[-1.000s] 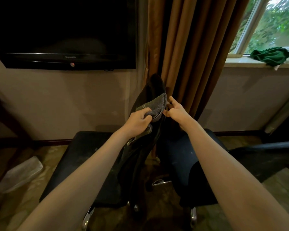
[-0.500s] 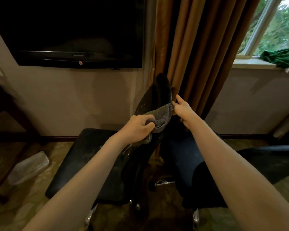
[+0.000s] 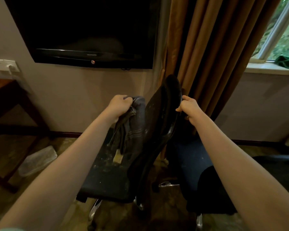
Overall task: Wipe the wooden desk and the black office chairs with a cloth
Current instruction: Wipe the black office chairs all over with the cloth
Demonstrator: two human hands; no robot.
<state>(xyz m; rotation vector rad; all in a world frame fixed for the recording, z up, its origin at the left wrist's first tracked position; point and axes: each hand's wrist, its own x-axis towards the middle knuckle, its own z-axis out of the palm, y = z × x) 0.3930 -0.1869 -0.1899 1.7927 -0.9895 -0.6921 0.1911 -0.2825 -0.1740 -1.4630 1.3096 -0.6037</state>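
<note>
While R hand [image 3: 189,107] grips chair back [image 3: 162,117], L hand [image 3: 118,105] clutches cloth [image 3: 133,130] just beside it; chair step, nxt: press cloth on.

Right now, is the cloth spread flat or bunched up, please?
Bunched: the left hand grips its top and the cloth hangs in folds beside the chair back.

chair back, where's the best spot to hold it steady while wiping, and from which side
Grip the upper right rim of the chair back, coming from the curtain side, as the right hand does. The back is thin, tall and tilted, so fingers can curl round that rim, and the dusty left face is left free for the cloth in the left hand.
</note>
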